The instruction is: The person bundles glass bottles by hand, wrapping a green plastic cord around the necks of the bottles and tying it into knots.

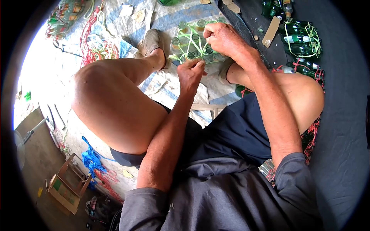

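Observation:
In the head view, a bundle of upright clear glass bottles (195,37) stands on the floor between my feet, criss-crossed by pale green twine (190,45). At the bundle's near edge, my left hand (191,75) is closed in a pinch on a strand of this twine. Over the bundle's right side, my right hand (222,39) is closed with thumb and fingers pressed together. Whatever it grips is hidden by the fingers. It covers part of the bottles on that side.
Green bottles tied with twine (302,40) lie on the right, beside a cardboard piece (272,31). Red twine (89,38) is strewn at the upper left. More bundled bottles (65,17) stand beyond. Blue twine (91,158) and a small wooden chair (67,184) are lower left.

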### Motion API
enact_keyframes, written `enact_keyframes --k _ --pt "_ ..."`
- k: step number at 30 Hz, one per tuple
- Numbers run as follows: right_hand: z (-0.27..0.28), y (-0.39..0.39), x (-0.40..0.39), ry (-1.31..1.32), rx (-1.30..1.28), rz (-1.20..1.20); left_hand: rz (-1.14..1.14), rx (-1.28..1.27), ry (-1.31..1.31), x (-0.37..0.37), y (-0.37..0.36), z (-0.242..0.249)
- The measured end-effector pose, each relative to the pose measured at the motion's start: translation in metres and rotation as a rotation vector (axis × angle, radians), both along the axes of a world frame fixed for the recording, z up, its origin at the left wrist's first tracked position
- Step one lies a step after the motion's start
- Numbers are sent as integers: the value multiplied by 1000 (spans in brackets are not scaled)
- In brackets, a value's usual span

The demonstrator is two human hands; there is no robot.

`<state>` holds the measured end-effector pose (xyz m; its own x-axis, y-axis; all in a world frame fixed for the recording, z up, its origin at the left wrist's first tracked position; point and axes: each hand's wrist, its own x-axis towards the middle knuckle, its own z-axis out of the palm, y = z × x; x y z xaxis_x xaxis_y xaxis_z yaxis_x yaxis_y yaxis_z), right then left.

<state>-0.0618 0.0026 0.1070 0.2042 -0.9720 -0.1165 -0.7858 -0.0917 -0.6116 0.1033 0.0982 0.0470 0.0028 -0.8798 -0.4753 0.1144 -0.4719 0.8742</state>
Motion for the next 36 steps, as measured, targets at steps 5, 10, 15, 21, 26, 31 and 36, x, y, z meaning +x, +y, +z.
enact_keyframes --k 5,10,15,21,26,31,36 --pt "7 3 -4 -54 31 11 101 92 157 -2 5 -4" --pt "18 3 -6 2 99 4 146 160 251 -2 6 -1" --pt "25 8 -10 -5 127 9 194 234 327 0 7 2" --pt "27 19 -10 7 195 25 217 265 336 2 8 4" --pt "29 35 -11 86 214 60 202 230 339 4 9 3" --pt "14 41 -21 199 166 -1 195 205 321 4 12 2" --pt "21 44 -22 305 136 -99 184 213 252 4 14 5"
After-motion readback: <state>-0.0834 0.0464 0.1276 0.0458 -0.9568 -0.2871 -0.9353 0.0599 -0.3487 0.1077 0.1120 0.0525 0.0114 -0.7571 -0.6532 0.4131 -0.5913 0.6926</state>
